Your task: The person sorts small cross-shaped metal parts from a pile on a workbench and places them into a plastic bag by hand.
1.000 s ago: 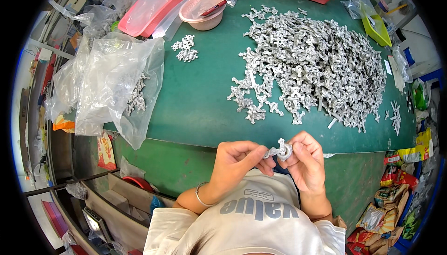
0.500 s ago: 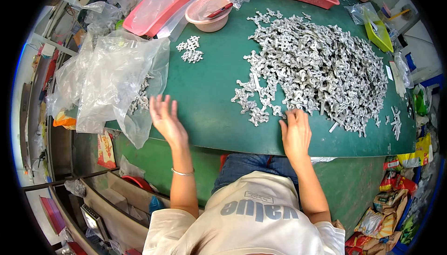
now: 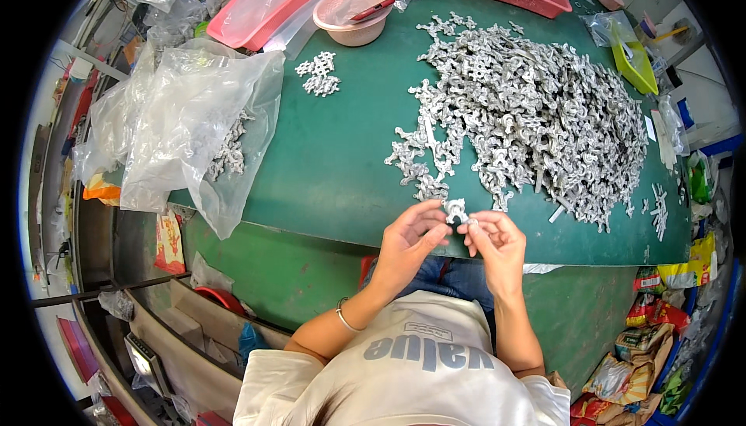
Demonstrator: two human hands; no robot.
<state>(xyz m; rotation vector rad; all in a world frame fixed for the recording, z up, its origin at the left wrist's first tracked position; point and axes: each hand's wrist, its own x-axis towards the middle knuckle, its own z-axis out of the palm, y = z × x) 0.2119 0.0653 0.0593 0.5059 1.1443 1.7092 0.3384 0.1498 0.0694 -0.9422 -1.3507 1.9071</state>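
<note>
A small silvery cast metal part [image 3: 455, 210] with curved, hook-like ends is held over the table's near edge. My left hand [image 3: 410, 241], with a bracelet on its wrist, pinches the part's left side. From the other side the thumb and fingers of my right hand [image 3: 499, 246] close on its lower right end. Just beyond them spreads a large heap of similar metal parts [image 3: 536, 115], with a few loose ones at its left fringe. A clear plastic bag [image 3: 186, 123] with some of these parts in it lies on the left of the green table [image 3: 334, 169].
A small cluster of parts [image 3: 318, 75] lies near the pink bowl [image 3: 351, 31] with a red-edged object on it. Pink trays [image 3: 268, 26] stand at the back. A yellow-green scoop-like tray [image 3: 636, 64] is at the far right. Thin metal strips [image 3: 659, 212] lie near the right edge.
My left hand has moved from beside the plastic bag to the middle, meeting my right hand. A metal part has come off the heap's near edge into my fingers.
</note>
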